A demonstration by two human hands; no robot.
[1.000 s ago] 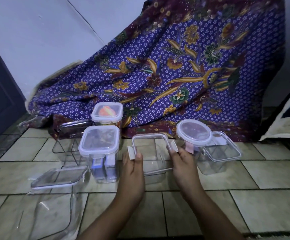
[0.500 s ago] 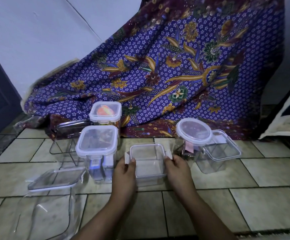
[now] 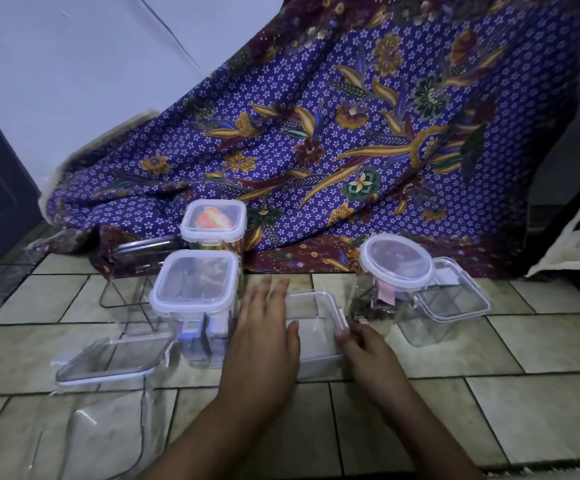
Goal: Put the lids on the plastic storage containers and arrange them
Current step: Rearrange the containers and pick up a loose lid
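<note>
A patterned purple cloth fills the upper frame above the tiled floor. At lower centre sits a clear lidded container; the left hand lies flat and spread on its lid, while the right hand touches its right edge, fingers loosely curled, gripping nothing.

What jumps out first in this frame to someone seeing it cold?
The purple floral cloth draped across the back fills most of the view. Below it on the tiled floor, the left hand lies flat on the lid of a small clear container at centre, with the right hand at its right edge. Lidded containers flank it: a square one to the left and a round-lidded one to the right.
</note>
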